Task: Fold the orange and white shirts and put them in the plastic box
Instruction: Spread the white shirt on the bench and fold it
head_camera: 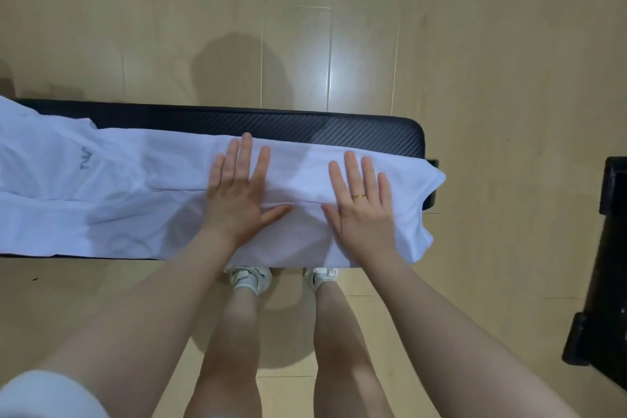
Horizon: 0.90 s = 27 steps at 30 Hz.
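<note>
A white shirt (112, 200) lies spread lengthwise along a narrow black bench (339, 131), folded into a long strip with a small grey logo near its left part. My left hand (237, 193) presses flat on the shirt near the middle, fingers straight and spread. My right hand (364, 205), wearing a gold ring, lies flat on the shirt's right end, a little apart from the left. The shirt's right edge hangs slightly past the bench end. No orange shirt and no plastic box are in view.
Light wooden floor (339, 27) surrounds the bench. A black piece of equipment (607, 265) stands at the right edge of the view. My legs and white shoes (251, 278) are just below the bench's near edge.
</note>
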Tool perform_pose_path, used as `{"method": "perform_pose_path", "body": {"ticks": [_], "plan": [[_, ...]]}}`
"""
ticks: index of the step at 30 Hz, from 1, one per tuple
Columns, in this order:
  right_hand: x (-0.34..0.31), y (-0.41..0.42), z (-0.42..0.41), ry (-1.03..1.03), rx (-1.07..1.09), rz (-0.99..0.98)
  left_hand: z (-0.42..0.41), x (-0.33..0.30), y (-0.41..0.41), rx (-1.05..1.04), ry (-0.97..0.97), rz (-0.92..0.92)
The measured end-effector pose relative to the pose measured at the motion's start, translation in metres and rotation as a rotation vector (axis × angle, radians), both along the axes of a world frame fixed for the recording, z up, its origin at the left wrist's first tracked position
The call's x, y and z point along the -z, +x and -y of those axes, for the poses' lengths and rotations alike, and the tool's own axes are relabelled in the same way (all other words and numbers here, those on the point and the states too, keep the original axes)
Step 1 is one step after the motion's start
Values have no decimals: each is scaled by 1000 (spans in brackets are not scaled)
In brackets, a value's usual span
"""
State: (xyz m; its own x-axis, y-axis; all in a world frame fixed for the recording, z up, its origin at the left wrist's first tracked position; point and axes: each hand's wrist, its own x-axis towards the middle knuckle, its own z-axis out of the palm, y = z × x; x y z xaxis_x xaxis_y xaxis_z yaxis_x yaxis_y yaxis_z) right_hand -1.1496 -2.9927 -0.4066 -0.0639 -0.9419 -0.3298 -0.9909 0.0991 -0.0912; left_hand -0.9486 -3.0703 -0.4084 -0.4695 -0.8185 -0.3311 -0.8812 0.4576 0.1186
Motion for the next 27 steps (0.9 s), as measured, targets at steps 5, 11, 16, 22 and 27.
{"method": "perform_pose_path", "body": {"ticks": [5,11,16,22,27], "plan": [[-20,-36,-16,136,131,-43,5,-15,1,-222,134,7],[-71,30,46,90,-136,219,4,-58,38,-325,189,-136],[-102,128,109,191,-390,409,-13,-91,101,-876,146,-334],[-95,244,170,261,-474,477,-8,-84,184,-1339,119,-440],[-53,303,206,154,-228,241,15,-58,212,-987,138,-374]]}}
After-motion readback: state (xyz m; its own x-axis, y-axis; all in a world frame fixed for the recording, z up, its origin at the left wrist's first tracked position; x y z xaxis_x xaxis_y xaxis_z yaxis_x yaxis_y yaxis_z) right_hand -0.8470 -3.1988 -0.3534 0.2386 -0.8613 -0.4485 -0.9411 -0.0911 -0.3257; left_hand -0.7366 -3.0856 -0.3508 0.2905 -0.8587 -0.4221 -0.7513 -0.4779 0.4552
